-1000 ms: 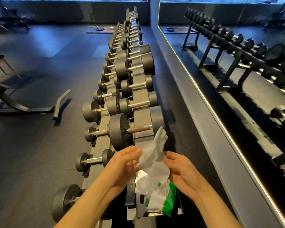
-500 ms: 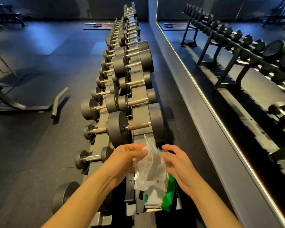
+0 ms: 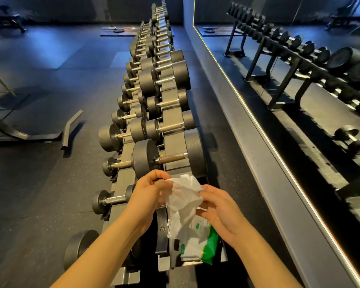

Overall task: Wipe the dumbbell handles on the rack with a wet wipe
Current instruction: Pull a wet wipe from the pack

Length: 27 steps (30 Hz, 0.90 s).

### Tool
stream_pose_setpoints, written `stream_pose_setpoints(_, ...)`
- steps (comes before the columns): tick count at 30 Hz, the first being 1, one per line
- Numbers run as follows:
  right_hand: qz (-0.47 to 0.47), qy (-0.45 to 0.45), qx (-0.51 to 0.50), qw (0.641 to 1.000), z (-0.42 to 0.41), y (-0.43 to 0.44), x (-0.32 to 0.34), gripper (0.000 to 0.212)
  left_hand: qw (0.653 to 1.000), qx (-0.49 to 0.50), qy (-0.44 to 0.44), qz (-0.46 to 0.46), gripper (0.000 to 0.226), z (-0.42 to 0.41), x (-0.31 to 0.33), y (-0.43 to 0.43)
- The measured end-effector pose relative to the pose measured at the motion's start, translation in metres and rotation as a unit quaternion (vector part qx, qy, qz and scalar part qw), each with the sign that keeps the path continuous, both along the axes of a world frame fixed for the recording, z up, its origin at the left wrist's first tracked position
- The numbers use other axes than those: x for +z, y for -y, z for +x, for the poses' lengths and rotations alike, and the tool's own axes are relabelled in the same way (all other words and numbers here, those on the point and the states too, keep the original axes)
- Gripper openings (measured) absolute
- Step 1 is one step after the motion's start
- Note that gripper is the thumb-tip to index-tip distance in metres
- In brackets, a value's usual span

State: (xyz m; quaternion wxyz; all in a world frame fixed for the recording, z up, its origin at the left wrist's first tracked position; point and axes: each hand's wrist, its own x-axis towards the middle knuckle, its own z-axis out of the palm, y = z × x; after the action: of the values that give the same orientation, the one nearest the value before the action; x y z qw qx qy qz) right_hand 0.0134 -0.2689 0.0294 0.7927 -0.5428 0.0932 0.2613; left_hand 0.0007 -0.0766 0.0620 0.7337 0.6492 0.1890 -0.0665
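Observation:
A white wet wipe is bunched between my hands above the near end of the dumbbell rack. My left hand pinches its left edge, and my right hand grips its right side. Below the wipe lies a white and green wipe packet on the rack's top shelf. Just beyond my hands sits a large black dumbbell with a brownish handle. A small dumbbell with a chrome handle rests on the lower tier to the left.
Two tiers of black dumbbells run away from me along the rack. A mirror wall stands on the right with a grey ledge at its foot. A bench frame lies on the dark floor at left.
The wipe, which stood up loosely between my hands, is now gathered lower and more crumpled. My right hand has closed onto its right side.

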Motion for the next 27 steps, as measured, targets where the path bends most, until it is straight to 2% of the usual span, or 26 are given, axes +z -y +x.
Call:
stream_pose_setpoints(5,0.046,-0.074,-0.072,0.994,0.0,0.001,-0.008,0.031,0.998,0.056,0.007,-0.02,0.023,0.003,0.004,-0.002)
stream_pose_setpoints(9,0.075,-0.125,-0.132,0.98,0.0,-0.001,-0.01,0.028,0.996,0.071,-0.054,-0.021,0.031,0.002,0.01,0.005)
stream_pose_setpoints(11,0.074,-0.131,-0.145,0.978,0.001,0.001,-0.008,0.028,0.995,0.036,-0.093,-0.007,0.031,0.004,0.015,0.006)
stream_pose_setpoints(14,0.081,-0.126,-0.141,0.979,0.0,0.006,-0.006,0.028,0.986,-0.069,-0.09,0.122,0.022,0.007,0.014,-0.001)
stream_pose_setpoints(16,0.081,-0.11,-0.128,0.982,0.0,0.009,-0.004,0.027,0.957,-0.172,-0.06,0.226,0.009,0.002,0.012,-0.006)
stream_pose_setpoints(18,0.072,-0.094,-0.116,0.986,0.0,0.012,-0.003,0.028,0.941,-0.192,-0.051,0.275,0.011,-0.001,0.012,-0.009)
stream_pose_setpoints(22,0.067,-0.075,-0.114,0.988,0.001,0.019,-0.003,0.03,0.965,-0.14,-0.049,0.216,0.016,0.004,0.016,-0.012)
stream_pose_setpoints(24,0.06,-0.071,-0.118,0.989,0.002,0.023,-0.005,0.03,0.981,-0.099,-0.058,0.154,0.016,0.006,0.018,-0.013)
stream_pose_setpoints(27,0.059,-0.068,-0.127,0.988,0.003,0.03,-0.008,0.031,0.993,-0.031,-0.1,0.059,0.043,0.009,0.02,-0.008)
